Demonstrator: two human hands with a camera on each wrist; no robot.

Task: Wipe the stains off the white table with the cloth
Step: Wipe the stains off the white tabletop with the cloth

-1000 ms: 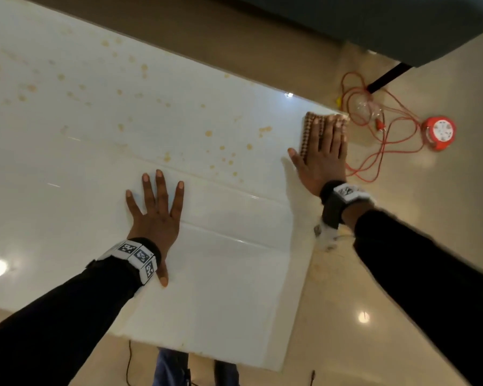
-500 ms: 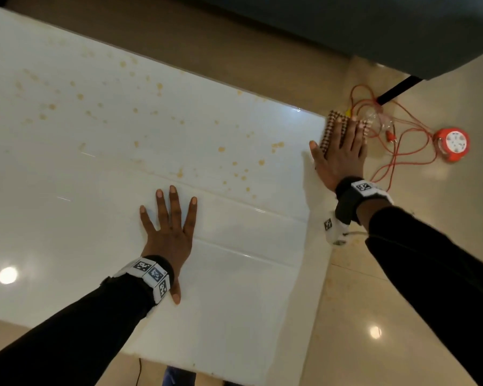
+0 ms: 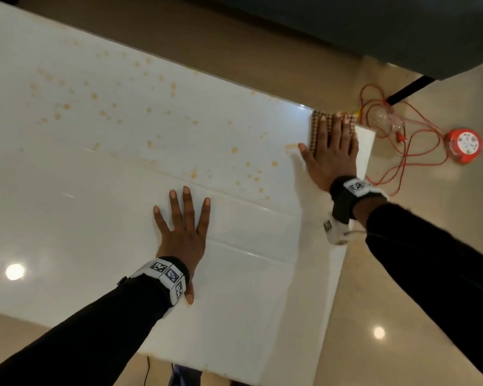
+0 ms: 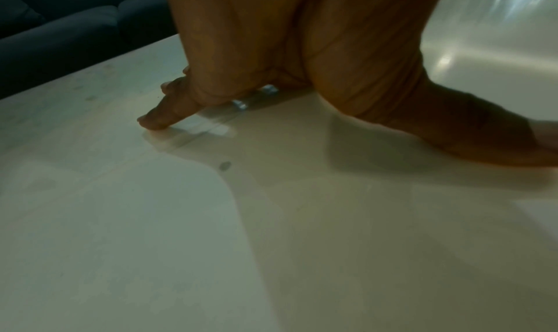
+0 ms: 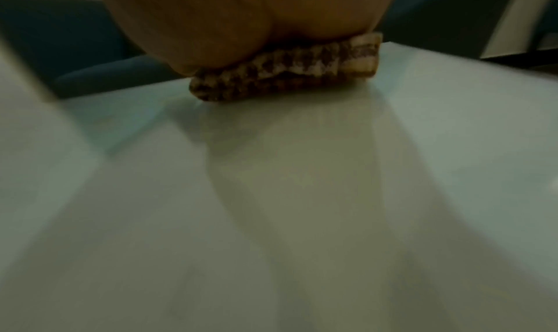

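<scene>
1. A white table [image 3: 95,218] fills the head view, its far half speckled with small orange-brown stains [image 3: 173,89].
2. The right hand [image 3: 331,154] lies flat, fingers straight, pressing a folded brown-and-cream patterned cloth [image 3: 315,126] onto the table's far right corner.
3. The left hand [image 3: 183,232] rests palm down on the table nearer the person, fingers spread, holding nothing.
4. On the floor beyond the corner lies an orange extension reel [image 3: 464,145] with tangled cord.

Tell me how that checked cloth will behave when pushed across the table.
The cloth is folded and soft, so it will probably bunch up. The right hand presses it flat, which should help. The glossy table likely lets it glide.
</scene>
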